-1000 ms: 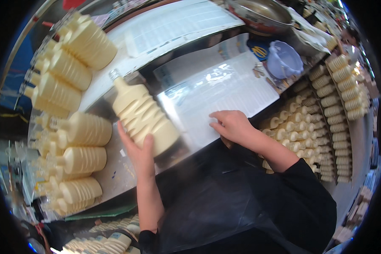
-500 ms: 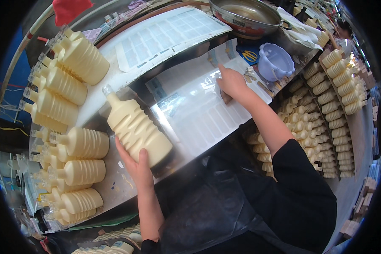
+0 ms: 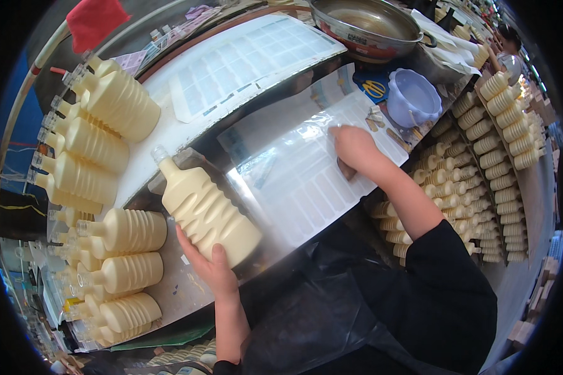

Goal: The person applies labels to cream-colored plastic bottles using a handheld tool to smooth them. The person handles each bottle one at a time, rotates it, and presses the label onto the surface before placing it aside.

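Note:
A cream ribbed bottle with a clear neck lies on its side on the metal worktop. My left hand grips it near its base, thumb on the upper face and fingers along its left side. To the right, a sheet of clear-backed labels is spread out flat. Over that sheet my right hand is closed, knuckles up. From beneath it sticks out a small brown flat piece, perhaps a scraper; most of it is hidden by the hand.
Several more cream bottles are stacked at left. Another label sheet lies on a raised white board. At the far right are blue-yellow scissors, a lilac bucket and a metal basin. Racked bottles stand right; a person is beyond.
My right hand has drawn back nearer to me over the label sheet, its extended index finger now curled in. My left hand stays on the bottle. The whole view has shifted slightly.

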`<action>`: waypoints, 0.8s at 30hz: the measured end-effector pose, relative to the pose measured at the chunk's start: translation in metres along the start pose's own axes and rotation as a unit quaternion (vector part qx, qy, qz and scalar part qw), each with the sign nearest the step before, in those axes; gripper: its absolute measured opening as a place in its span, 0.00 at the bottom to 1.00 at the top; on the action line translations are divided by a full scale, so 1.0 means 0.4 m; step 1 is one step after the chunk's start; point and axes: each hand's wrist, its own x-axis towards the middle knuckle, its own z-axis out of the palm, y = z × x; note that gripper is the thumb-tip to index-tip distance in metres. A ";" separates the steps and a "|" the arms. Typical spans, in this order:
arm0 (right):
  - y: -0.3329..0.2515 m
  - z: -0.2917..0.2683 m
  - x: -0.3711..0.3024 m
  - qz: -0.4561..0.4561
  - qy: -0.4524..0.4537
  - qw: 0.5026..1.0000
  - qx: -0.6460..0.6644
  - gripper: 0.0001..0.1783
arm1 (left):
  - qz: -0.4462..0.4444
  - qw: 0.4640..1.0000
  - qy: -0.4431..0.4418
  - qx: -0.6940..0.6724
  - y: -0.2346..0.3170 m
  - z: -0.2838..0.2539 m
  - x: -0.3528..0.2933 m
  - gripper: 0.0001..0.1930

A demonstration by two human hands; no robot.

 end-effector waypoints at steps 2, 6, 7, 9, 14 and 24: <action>0.024 0.002 0.039 -0.002 0.058 0.998 0.009 0.27 | 0.004 1.000 -0.001 -0.002 0.000 0.000 0.000 0.49; 0.042 -0.009 0.116 0.033 0.041 0.999 0.014 0.27 | 0.011 1.000 0.001 0.010 -0.013 -0.002 0.003 0.48; 0.050 -0.009 0.126 0.049 0.010 0.999 0.006 0.27 | 0.011 1.000 0.001 0.014 -0.014 -0.004 0.002 0.48; 0.011 -0.010 0.109 0.010 -0.016 0.999 -0.029 0.28 | 0.008 0.999 0.008 0.041 -0.009 -0.020 -0.009 0.48; -0.051 -0.028 0.004 -0.002 -0.055 0.998 0.014 0.23 | 0.034 0.998 0.003 0.053 0.004 -0.017 0.002 0.46; -0.028 -0.070 -0.071 -0.149 0.188 0.970 0.031 0.10 | 0.007 0.999 -0.012 0.036 0.010 -0.009 0.003 0.45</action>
